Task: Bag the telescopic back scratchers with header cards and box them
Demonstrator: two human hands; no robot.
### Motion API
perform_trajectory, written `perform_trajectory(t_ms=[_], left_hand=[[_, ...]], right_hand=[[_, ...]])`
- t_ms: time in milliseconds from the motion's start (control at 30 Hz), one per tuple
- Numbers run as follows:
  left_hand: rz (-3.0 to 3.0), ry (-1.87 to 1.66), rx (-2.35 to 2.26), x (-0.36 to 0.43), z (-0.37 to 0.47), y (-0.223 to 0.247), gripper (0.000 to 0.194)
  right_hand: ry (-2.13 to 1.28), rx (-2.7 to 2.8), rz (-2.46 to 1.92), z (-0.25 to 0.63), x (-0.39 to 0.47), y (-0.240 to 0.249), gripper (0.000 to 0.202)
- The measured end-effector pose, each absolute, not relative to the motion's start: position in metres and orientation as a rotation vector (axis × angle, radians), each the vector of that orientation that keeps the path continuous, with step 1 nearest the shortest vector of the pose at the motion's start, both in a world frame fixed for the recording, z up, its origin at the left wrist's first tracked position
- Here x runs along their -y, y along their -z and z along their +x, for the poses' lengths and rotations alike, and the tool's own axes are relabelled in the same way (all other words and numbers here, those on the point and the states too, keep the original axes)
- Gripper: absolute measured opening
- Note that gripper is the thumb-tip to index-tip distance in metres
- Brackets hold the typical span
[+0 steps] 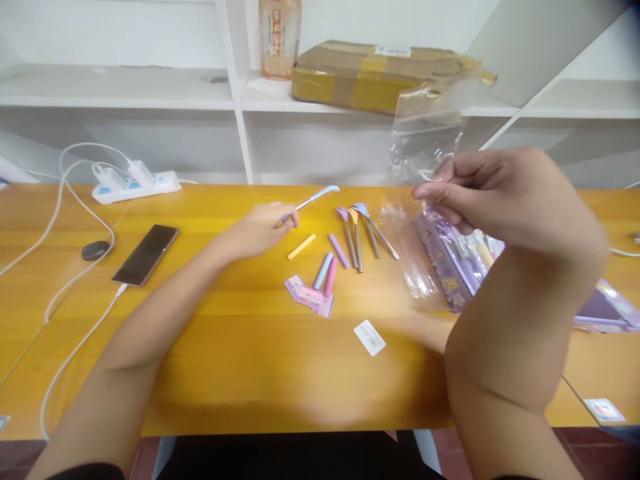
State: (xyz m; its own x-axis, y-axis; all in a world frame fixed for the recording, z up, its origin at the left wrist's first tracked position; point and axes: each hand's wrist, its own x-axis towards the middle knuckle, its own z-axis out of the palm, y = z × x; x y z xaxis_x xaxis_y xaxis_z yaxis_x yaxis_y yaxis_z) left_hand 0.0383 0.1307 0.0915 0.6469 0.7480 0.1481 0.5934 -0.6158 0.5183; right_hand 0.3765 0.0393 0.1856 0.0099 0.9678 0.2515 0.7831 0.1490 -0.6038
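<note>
My left hand [265,227] is closed around the handle of a blue-tipped metal stick [320,194], low over the table. Raised at the right, my right hand [480,190] pinches a clear plastic bag [425,143] that hangs down beside a purple patterned case [445,263]. Between the hands lie more metal sticks with hand-shaped tips: a purple one [343,215], a yellow one [354,217] and blue ones [361,211]. Nearer me are a yellow tube [301,247], a purple tube [339,251], a blue tube [323,271] and a pink tube [331,277], touching pink cards [305,293].
A white label card [369,337] lies near the middle. At the left are a phone [145,255] on a cable, a dark oval object [95,251] and a power strip [137,189]. Behind, a taped box [360,77] and a bottle [280,40] stand on the shelf.
</note>
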Motion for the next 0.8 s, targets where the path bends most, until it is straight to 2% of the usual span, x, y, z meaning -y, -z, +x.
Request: perform_trajectory(t_ms=[100, 233, 433, 600, 800], left_hand=[[2.282, -0.527, -0.867, -0.123, 0.051, -0.091, 0.036], [2.133, -0.56, -0.625, -0.104, 0.069, -0.088, 0.043], [2.006, -0.59, -0.616, -0.09, 0.082, -0.079, 0.037], [1.965, -0.624, -0.541, -0.095, 0.084, -0.072, 0.024], [1.812, -0.751, -0.623, -0.102, 0.085, -0.066, 0.032]], right_hand=[[-0.548, 1.748, -1.326, 0.364, -0.041, -0.176, 0.055], [-0.679, 1.602, -1.089, 0.343, -0.051, -0.166, 0.047], [-0.764, 1.615, -1.115, 0.326, -0.059, -0.154, 0.043], [-0.733, 1.582, -1.153, 0.317, -0.068, -0.142, 0.055], [-0.814, 1.56, -1.113, 0.314, -0.079, -0.135, 0.055]])
